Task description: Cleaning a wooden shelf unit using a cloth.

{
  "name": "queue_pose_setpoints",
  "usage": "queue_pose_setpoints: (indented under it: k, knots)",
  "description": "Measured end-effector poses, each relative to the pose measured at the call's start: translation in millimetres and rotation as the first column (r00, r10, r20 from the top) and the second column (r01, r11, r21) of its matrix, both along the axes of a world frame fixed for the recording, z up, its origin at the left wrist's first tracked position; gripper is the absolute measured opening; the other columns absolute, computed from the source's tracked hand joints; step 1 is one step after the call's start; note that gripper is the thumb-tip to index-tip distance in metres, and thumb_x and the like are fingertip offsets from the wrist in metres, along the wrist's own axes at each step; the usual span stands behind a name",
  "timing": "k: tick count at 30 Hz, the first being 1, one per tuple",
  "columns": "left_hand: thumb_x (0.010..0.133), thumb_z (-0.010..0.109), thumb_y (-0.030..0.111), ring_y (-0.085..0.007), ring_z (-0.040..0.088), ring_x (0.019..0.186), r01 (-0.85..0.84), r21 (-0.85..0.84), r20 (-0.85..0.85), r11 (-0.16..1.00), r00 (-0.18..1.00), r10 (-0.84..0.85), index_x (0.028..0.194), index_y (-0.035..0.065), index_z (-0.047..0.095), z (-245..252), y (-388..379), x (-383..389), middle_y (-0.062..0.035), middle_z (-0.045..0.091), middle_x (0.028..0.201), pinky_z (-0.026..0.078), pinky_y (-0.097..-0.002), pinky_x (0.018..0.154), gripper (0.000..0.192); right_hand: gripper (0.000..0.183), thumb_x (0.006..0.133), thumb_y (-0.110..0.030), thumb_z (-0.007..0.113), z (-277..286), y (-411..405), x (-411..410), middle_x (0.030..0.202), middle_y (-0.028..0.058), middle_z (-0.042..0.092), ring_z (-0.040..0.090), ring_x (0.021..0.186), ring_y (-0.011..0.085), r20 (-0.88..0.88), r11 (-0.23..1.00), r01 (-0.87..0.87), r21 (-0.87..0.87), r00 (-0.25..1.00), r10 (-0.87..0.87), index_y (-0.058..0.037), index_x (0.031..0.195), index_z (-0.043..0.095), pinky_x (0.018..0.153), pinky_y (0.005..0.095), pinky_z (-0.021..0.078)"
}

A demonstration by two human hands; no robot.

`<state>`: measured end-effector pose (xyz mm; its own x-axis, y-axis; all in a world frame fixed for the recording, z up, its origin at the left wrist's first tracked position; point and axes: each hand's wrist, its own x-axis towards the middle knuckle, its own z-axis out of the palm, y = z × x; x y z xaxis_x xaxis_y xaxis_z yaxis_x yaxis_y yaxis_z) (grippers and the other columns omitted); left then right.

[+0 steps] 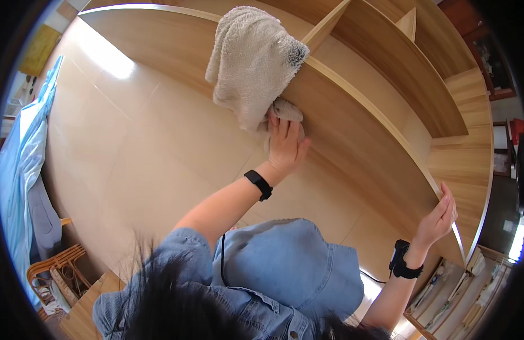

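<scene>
A wooden shelf unit [364, 127] spans the view from upper left to lower right. Over the edge of one of its boards hangs a pale terry cloth [253, 63] with a dark patch at one corner. Just below it, my left hand [285, 142] presses with its fingers on a bunched greyish cloth [287, 110] against the board's face; whether the two cloths are one piece I cannot tell. My right hand [442, 214] rests at the front edge of the unit, farther right, fingers bent over the edge, with no object seen in it.
Light blue fabric [22, 140] hangs at the far left above a rattan piece of furniture [60, 272]. A slatted rack [453, 297] with various items stands at lower right. A black cord [223, 259] runs down over my denim clothing. Tiled floor [139, 148] lies below.
</scene>
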<state>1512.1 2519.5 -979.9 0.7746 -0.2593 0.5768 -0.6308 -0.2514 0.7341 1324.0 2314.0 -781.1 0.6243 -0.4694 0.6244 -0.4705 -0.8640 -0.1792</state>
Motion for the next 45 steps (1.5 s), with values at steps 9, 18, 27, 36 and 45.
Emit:
queue_pose_setpoints:
  k: [9, 18, 27, 36, 45]
  knots:
    - [0.082, 0.047, 0.044, -0.0462, 0.007, 0.129, -0.1, 0.136, 0.466, 0.986, 0.885, 0.025, 0.117, 0.0114, 0.051, 71, -34, 0, -0.0162, 0.024, 0.137, 0.008, -0.062, 0.099, 0.048, 0.031, 0.092, -0.013, 0.035, -11, -9, -1, 0.088, 0.0104, 0.064, 0.055, 0.081, 0.0219, 0.063, 0.996, 0.021, -0.082, 0.998, -0.016, 0.0021, 0.094, 0.062, 0.075, 0.0312, 0.0409]
    - [0.089, 0.033, 0.047, -0.0389, 0.015, 0.129, -0.334, -0.137, -0.595, 0.933, 0.781, 0.192, 0.135, 0.0015, 0.02, -107, -30, -19, -0.0151, 0.015, 0.142, 0.015, -0.0453, 0.105, 0.066, 0.034, 0.092, -0.013, 0.033, -14, -11, 5, 0.087, 0.0112, 0.064, 0.055, 0.078, 0.0217, 0.063, 0.997, 0.02, -0.077, 0.998, -0.015, 0.0027, 0.092, 0.062, 0.074, 0.031, 0.0417]
    - [0.086, 0.024, 0.062, -0.0261, 0.039, 0.12, -0.546, -0.595, -0.491, 0.59, -0.333, -0.805, 0.133, 0.0078, 0.027, -95, -84, -78, -0.008, 0.037, 0.134, 0.037, -0.0375, 0.095, 0.071, 0.035, 0.092, -0.015, 0.033, -17, -13, 7, 0.085, 0.0109, 0.064, 0.056, 0.076, 0.0219, 0.118, 0.982, 0.051, -0.182, 0.993, -0.029, 0.002, 0.089, 0.063, 0.071, 0.0309, 0.0423]
    - [0.089, 0.039, 0.047, -0.0184, 0.033, 0.124, -0.616, -0.659, -0.709, 0.431, 0.318, -0.63, 0.128, 0.0083, 0.038, -155, -6, 16, -0.0045, 0.037, 0.135, 0.028, -0.0327, 0.102, 0.055, 0.037, 0.092, -0.016, 0.031, -17, -11, 9, 0.085, 0.0106, 0.064, 0.055, 0.078, 0.0219, 0.085, 0.983, 0.04, -0.179, 0.996, -0.025, 0.0014, 0.088, 0.064, 0.072, 0.031, 0.0425]
    - [0.089, 0.047, 0.031, -0.0204, 0.042, 0.114, -0.459, -0.793, -0.609, 0.4, 0.574, -0.548, 0.128, 0.0107, 0.036, -73, 85, 106, -0.0064, 0.043, 0.127, 0.035, -0.0324, 0.096, 0.045, 0.038, 0.092, -0.017, 0.031, -20, -11, 6, 0.085, 0.0101, 0.064, 0.055, 0.078, 0.0208, 0.1, 0.989, 0.06, -0.137, 0.994, -0.047, 0.0004, 0.088, 0.065, 0.071, 0.0301, 0.0426]
